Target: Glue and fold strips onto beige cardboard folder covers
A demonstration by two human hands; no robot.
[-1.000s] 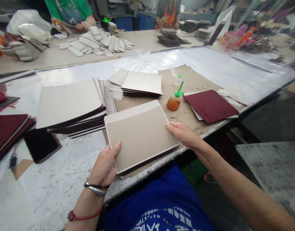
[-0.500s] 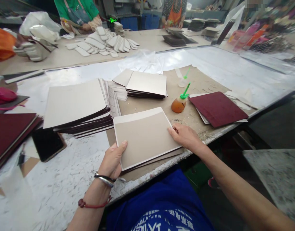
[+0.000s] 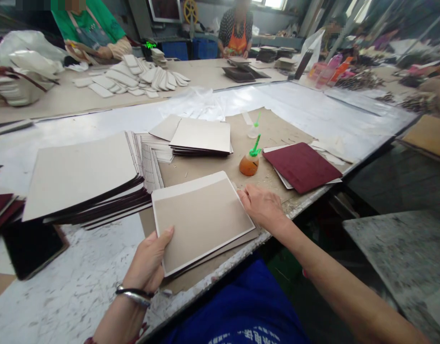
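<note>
A beige rectangular panel (image 3: 202,220) with a pale border and a lighter strip along its far edge lies tilted at the table's near edge. My left hand (image 3: 150,260) grips its left side, thumb on top and fingers underneath. At the right edge, my right hand (image 3: 263,205) is closed with its fingertips on the border. Another sheet shows beneath the panel. Just beyond stands a squat bottle of orange liquid (image 3: 248,166) with a green nozzle. To the left is a tall stack of pale panels (image 3: 83,172) with dark edges; a smaller stack (image 3: 200,134) sits farther back.
Dark red panels (image 3: 304,167) lie on the right near the table edge. A phone (image 3: 31,248) rests at left. Many pale pieces (image 3: 134,76) are heaped on the far table. Two co-workers, one in a green shirt (image 3: 91,31), the other in an orange apron (image 3: 237,40), stand beyond.
The camera view has turned to the right, so the table's things appear farther left. Both hands stay at the panel's sides, with little change in their hold.
</note>
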